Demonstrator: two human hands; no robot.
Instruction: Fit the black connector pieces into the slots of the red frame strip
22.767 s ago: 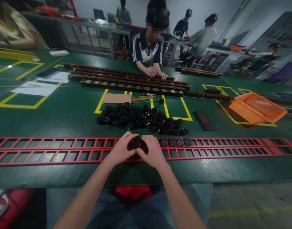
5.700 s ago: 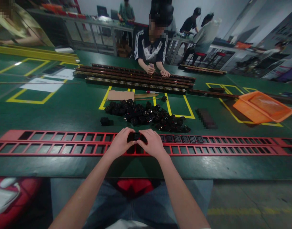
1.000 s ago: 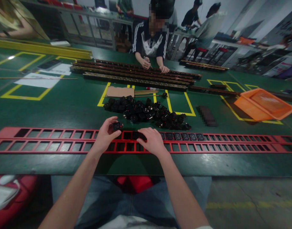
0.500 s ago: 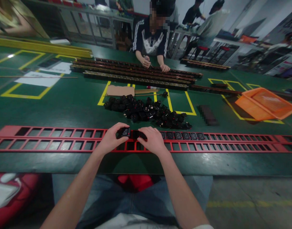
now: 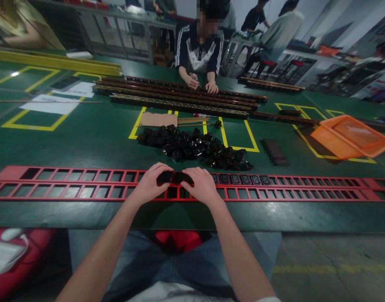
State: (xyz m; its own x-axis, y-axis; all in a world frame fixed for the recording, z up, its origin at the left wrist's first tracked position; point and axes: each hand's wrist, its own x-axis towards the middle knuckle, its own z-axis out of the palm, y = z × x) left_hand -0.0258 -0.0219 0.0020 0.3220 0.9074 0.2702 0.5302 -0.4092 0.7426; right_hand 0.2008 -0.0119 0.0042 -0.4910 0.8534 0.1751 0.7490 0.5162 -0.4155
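Observation:
Two long red slotted strips lie side by side along the near edge of the green table. My left hand is curled on a small black socket module and presses it into a slot of the far strip. Beside it my right hand rests, fingers bent, on the black modules sitting in that strip. Several more fitted modules run to the right of my right hand. A pile of loose black modules lies just beyond the strips.
Long dark strips lie across the table's far side, where a person in a dark striped top works on them. An orange tray sits at the right. Papers, a cardboard piece and yellow floor-tape boxes mark the table.
One second ago my left hand held a black module above the strip's left part. It has since carried it right and down into the slot beside my right hand, which stayed put.

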